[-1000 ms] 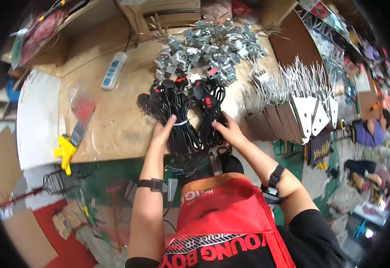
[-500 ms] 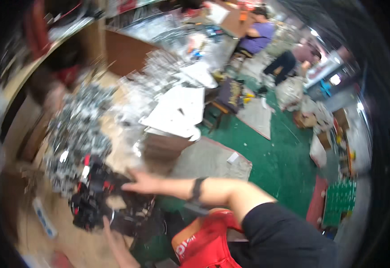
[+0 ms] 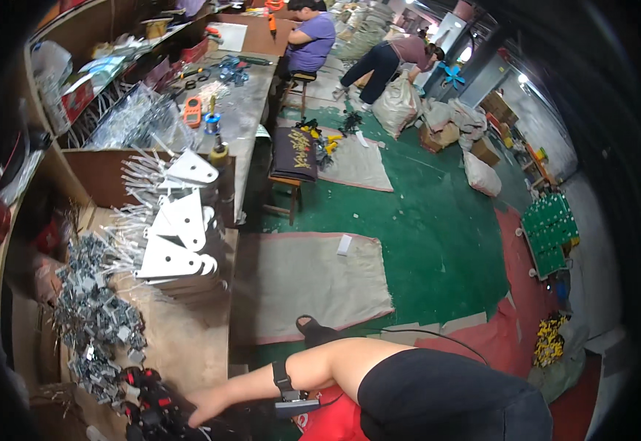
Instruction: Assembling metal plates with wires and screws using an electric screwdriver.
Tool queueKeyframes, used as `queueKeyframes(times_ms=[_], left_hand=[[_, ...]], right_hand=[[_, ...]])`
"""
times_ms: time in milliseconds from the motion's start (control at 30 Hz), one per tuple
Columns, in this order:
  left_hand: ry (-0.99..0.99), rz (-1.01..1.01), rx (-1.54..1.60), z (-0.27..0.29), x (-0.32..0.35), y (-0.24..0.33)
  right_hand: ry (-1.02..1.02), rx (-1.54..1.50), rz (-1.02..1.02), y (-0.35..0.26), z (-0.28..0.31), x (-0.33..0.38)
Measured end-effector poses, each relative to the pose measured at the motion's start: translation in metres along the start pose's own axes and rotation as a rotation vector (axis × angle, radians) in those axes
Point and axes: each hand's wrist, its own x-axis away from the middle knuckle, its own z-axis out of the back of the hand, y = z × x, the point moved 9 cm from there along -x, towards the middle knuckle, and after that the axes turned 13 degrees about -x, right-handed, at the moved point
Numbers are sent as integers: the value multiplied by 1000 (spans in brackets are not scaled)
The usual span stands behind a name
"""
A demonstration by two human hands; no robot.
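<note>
At the bench (image 3: 195,338), near end — right hand (image 3: 206,404) on black cords (image 3: 155,411), grip undetermined.
Cords lie bundled on the wood at the lower left of the view, red-marked plugs (image 3: 140,376) among them, the bundle partly cut off by the lower edge. Right hand touches their right side, back of the hand up; fingertips not clear, so cannot tell whether it is closed on them. Left hand: out of view, grip unknown. Just beyond the plugs, a heap of grey parts (image 3: 107,323); near it, white plates (image 3: 170,220) in a stack, pale wires out to the left. Orange meter (image 3: 192,111) on the grey table (image 3: 239,114) farther back. Pale mat (image 3: 320,279) on the green floor (image 3: 423,228). Well apart — one co-worker (image 3: 311,37) in purple, seated; another (image 3: 375,70) bent over a sack (image 3: 397,106).
</note>
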Motion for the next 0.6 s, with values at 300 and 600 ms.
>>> queueKeyframes(times_ms=[300, 600], left_hand=[[-255, -190, -172, -84, 77, 101], [-582, -359, -213, -342, 168, 280]], right_hand=[[-154, 34, 141, -39, 20, 131], [-15, -232, 7, -78, 201, 408]])
